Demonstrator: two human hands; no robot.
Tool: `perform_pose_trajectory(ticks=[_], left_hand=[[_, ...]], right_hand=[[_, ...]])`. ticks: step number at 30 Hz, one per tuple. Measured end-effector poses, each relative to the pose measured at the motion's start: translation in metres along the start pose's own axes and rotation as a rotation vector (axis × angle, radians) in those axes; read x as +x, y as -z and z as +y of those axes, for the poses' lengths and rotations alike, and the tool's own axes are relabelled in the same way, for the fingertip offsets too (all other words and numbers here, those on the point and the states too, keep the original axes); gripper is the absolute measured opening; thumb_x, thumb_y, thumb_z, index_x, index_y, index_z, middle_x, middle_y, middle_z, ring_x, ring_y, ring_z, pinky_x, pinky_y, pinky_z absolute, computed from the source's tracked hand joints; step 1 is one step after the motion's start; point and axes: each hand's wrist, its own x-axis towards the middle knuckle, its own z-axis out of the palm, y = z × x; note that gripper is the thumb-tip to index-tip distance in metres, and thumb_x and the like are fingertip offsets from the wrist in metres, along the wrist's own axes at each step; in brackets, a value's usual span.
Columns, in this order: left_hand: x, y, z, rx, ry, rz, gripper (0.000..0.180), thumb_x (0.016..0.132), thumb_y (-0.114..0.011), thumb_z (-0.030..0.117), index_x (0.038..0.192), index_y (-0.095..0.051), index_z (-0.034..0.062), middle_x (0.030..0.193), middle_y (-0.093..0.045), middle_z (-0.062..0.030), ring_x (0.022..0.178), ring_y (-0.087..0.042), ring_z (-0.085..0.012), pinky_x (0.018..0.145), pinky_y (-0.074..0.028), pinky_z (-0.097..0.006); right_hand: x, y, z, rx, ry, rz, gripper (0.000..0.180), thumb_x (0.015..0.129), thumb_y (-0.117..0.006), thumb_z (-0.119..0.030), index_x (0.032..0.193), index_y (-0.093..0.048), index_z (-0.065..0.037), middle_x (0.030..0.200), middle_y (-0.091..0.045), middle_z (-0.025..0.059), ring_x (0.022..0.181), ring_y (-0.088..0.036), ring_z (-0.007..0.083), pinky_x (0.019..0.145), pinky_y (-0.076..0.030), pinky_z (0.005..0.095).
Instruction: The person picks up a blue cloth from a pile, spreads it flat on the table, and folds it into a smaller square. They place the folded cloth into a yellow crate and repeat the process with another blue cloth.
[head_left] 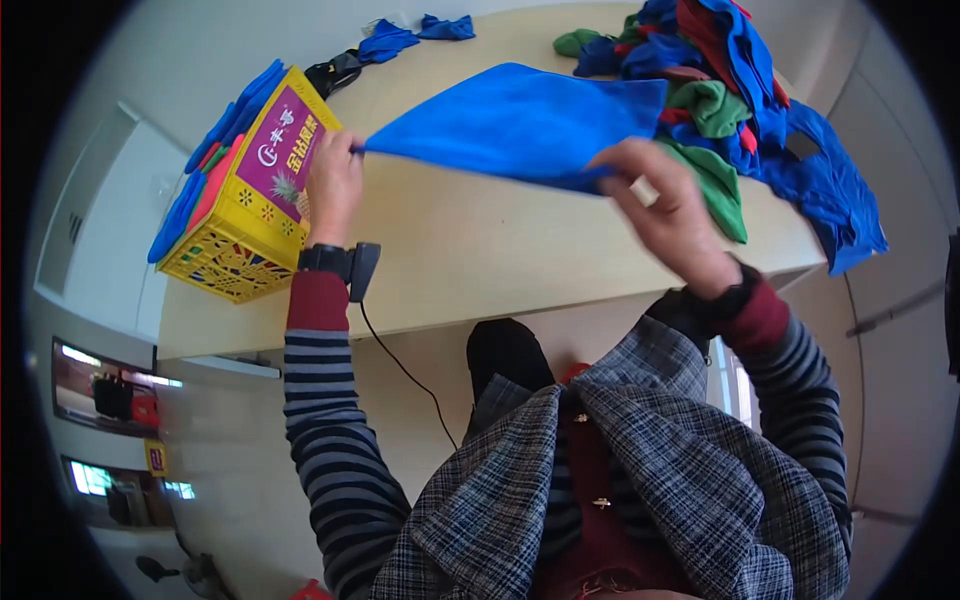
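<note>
A blue cloth [525,120] is stretched flat just above the pale table [470,250]. My left hand [333,185] pinches its near left corner, close to the yellow crate. My right hand [665,215] grips its near right edge, fingers closed over the fabric. The cloth's far edge reaches toward a heap of blue, green and red cloths [715,75] at the table's back right.
A yellow plastic crate [245,195] stands at the table's left end with folded blue and red cloths stacked in it. Two small blue cloths [410,35] lie at the far edge. A blue cloth [835,200] hangs over the table's right corner.
</note>
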Motion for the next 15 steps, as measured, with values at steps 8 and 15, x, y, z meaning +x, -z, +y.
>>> perform_pose_trajectory(ticks=[8, 15], left_hand=[[-0.165, -0.058, 0.146, -0.523, -0.058, -0.36, 0.046, 0.072, -0.078, 0.003, 0.116, -0.062, 0.0052, 0.118, -0.064, -0.0144, 0.118, -0.057, -0.0355, 0.104, -0.045, -0.045], [-0.215, -0.07, 0.144, -0.716, 0.258, -0.268, 0.023, 0.088, -0.071, -0.001, 0.109, -0.065, 0.0028, 0.112, -0.067, -0.0091, 0.104, -0.063, -0.0219, 0.097, -0.048, -0.033]], right_hand=[[-0.095, -0.136, 0.046, 0.023, -0.191, -0.172, 0.015, 0.083, -0.068, -0.008, 0.098, -0.068, -0.006, 0.091, -0.069, 0.0118, 0.092, -0.067, 0.0343, 0.081, -0.055, 0.0445], [-0.098, -0.134, 0.04, -0.103, -0.021, -0.359, 0.022, 0.081, -0.07, -0.01, 0.103, -0.069, -0.011, 0.103, -0.065, 0.0085, 0.105, -0.061, 0.029, 0.09, -0.049, 0.0416]])
